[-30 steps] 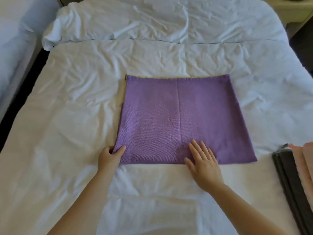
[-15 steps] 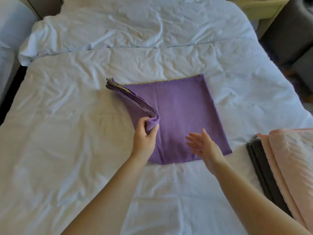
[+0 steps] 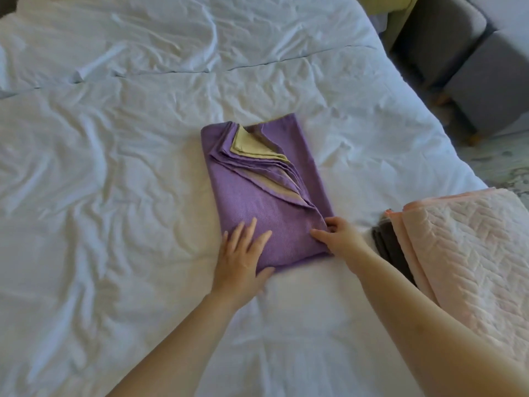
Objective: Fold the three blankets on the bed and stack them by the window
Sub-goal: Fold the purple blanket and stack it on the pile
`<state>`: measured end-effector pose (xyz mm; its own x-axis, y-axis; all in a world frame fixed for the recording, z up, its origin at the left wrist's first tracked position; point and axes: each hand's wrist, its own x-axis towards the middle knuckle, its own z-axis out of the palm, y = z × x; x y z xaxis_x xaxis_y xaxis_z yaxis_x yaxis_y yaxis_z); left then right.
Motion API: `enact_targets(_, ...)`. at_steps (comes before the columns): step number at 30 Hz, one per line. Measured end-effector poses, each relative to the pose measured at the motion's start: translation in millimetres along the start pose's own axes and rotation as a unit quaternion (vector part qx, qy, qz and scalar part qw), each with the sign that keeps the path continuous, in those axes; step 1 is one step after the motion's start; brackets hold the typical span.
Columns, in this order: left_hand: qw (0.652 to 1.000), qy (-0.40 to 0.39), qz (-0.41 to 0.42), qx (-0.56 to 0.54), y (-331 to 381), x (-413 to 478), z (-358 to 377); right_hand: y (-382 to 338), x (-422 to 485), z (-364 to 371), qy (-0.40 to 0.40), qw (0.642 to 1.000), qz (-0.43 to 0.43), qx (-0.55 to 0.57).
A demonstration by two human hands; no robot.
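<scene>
White, rumpled bedding [image 3: 114,196] is filling nearly the whole view, with a long seam running across its far part; near the middle of it the purple blanket [image 3: 257,202] is lying folded into a narrow rectangle, its long sides running away from the person and leaning a little to the left at the far end. Its loose layers are fanning open along the right side, baring a yellow-green lining [image 3: 249,144] between the purple edges; the near part is lying smooth and closed.

At the near left corner the left hand [image 3: 243,253] is resting flat on the cloth, fingers straight and spread, thumb lying along the near edge, gripping nothing; at the near right corner the right hand [image 3: 340,239] is pinching the stacked layers, thumb stretching across the top and fingers curling round the edge. Both forearms are reaching in from the bottom of the frame.

Just beside the right hand, on the right edge of the bed, a pink quilted blanket [image 3: 463,253] is lying folded on top of a dark grey blanket [image 3: 386,245]; only a thin strip of the grey one is showing beneath it. Beyond the bed's far right corner, grey upholstered seats [image 3: 486,90] are standing on a pale, speckled floor [image 3: 498,164].
</scene>
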<state>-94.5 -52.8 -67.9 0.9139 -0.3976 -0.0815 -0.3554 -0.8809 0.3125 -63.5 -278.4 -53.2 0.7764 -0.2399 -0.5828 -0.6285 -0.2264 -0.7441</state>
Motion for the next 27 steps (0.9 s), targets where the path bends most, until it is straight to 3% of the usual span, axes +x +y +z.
enact_targets(3,0.999,0.039,0.002,0.026,-14,-13,6,-7,3,-14,0.035,0.997,-0.045,0.044)
enact_targets(6,0.999,0.021,0.032,0.037,-19,-20,12,3,-1,-34,0.029,0.995,-0.025,0.094)
enact_targets(9,0.998,0.001,0.039,0.044,-18,-23,13,23,-4,-33,0.014,0.998,0.020,-0.059)
enact_targets(11,0.999,-0.007,0.028,0.032,-16,-24,11,24,-1,-29,0.043,0.991,0.005,-0.124)
enact_targets(16,0.994,0.055,-0.061,-0.069,-21,1,-8,-6,18,-22,0.124,0.939,-0.170,-0.273)
enact_targets(19,0.991,0.092,-0.088,-0.050,-29,39,-14,-26,35,0,0.091,0.894,-0.239,-0.369)
enact_targets(21,0.991,0.073,-0.110,-0.031,-35,64,-15,-35,49,15,0.058,0.870,-0.246,-0.423)
enact_targets(27,0.989,0.066,-0.133,-0.009,-64,124,-14,-65,103,36,0.105,0.860,-0.268,-0.421)
